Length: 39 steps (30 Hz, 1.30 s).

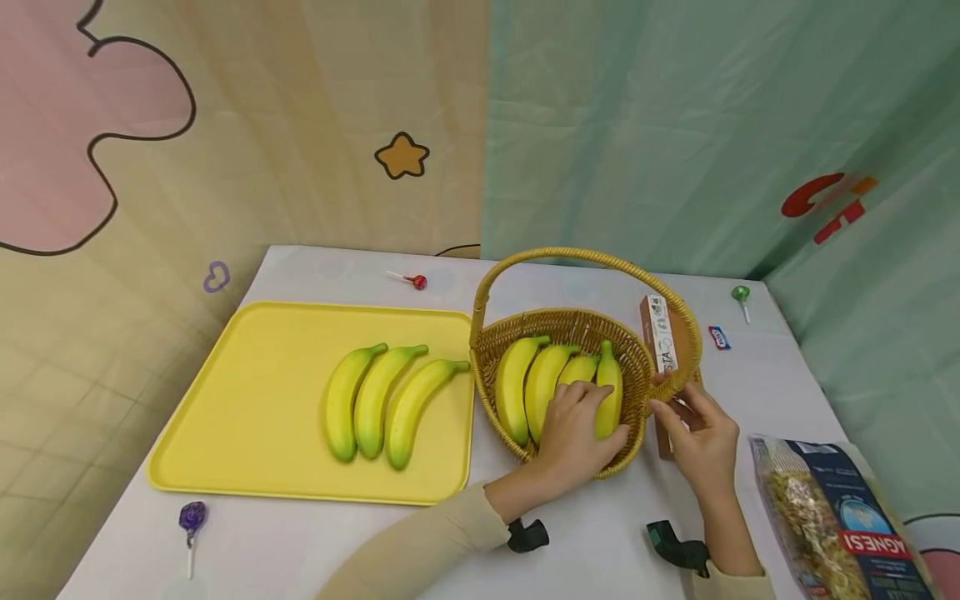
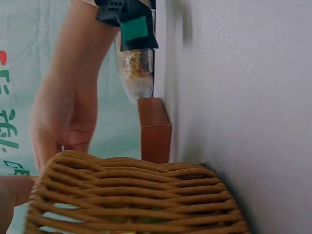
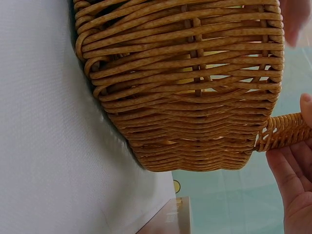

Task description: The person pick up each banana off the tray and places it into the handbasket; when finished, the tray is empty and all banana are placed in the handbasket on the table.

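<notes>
Four bananas lie in a wicker basket (image 1: 491,354) on the tabletop (image 1: 600,533); the left hand (image 1: 577,433) curls its fingers around the rightmost banana (image 1: 609,392), while the right hand (image 1: 701,437) pinches the basket's handle base. Three more rest on a yellow tray (image 1: 247,400).

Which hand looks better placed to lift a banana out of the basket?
Left, probably: the left hand already lies on the bananas in the basket, while the right hand is at the basket handle.
</notes>
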### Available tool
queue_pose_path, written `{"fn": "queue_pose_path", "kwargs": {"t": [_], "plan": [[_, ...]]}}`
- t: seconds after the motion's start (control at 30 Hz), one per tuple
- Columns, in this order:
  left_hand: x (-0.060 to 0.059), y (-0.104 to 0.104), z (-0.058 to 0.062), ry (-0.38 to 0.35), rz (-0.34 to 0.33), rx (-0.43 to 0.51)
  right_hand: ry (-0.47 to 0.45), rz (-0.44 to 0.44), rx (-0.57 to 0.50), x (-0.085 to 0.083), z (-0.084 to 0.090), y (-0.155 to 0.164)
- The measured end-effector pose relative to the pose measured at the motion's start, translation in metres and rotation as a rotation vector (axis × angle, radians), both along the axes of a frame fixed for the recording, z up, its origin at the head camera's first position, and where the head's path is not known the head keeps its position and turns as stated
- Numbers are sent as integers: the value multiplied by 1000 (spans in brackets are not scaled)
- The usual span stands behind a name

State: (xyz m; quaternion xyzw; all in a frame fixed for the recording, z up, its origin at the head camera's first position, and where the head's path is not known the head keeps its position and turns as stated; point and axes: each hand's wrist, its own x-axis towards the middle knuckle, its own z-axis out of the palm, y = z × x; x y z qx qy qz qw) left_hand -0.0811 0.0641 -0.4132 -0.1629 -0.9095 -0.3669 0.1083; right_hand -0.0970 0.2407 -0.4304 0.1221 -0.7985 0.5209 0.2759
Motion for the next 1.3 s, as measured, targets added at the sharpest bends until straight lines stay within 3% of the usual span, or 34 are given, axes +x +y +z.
{"fn": "queue_pose_path", "kwargs": {"t": [0.17,0.3,0.4,0.6,0.7,0.8,0.93,1.07,1.17,1.3], "plan": [[13,-24,9,58,-66,134,-3,-7,-2,1,0,0],[19,-60,13,78,-37,210,-3,-17,-6,1,0,1],[16,-101,13,107,87,217,3,-20,-5,2,1,1],[5,-197,10,134,449,255,18,0,-5,1,1,2],[6,-233,8,143,551,259,14,1,-3,0,1,2],[8,-256,3,139,609,246,11,6,-8,0,0,2],[10,-270,-4,48,645,235,15,21,-15,0,0,1],[9,-280,-14,-166,642,186,18,37,-25,-1,-1,1],[7,-287,-21,-317,608,100,19,36,-23,-1,-1,1],[5,-294,-28,-381,585,40,18,26,-9,-1,0,0]]}}
